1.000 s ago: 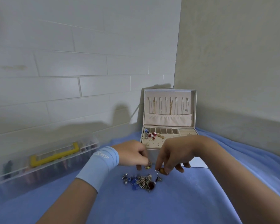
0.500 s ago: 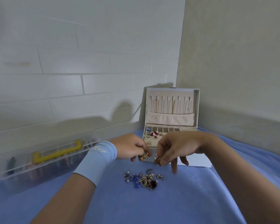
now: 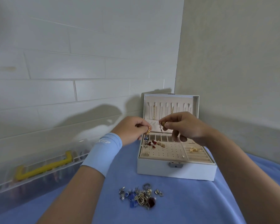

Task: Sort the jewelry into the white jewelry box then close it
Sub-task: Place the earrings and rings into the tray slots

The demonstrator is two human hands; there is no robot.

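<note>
The white jewelry box (image 3: 176,171) stands open on the blue cloth, its lid upright against the wall corner. Inside, the beige tray holds several small pieces, red and gold. My left hand (image 3: 132,129) pinches a small gold piece (image 3: 148,131) above the box's left rear corner. A few centimetres to its right, my right hand (image 3: 183,125) pinches a brown-gold piece with a silver dangle (image 3: 162,125) over the rear compartments. A loose jewelry pile (image 3: 140,197) in blue, gold, silver and dark red lies in front of the box.
A clear plastic organizer case (image 3: 39,172) with a yellow handle lies along the tiled wall on the left. Walls meet in a corner just behind the box. The blue cloth (image 3: 192,204) covers the whole surface.
Both hands have risen from the pile and moved back over the open box, each carrying a small piece. The view has tilted down and nearer.
</note>
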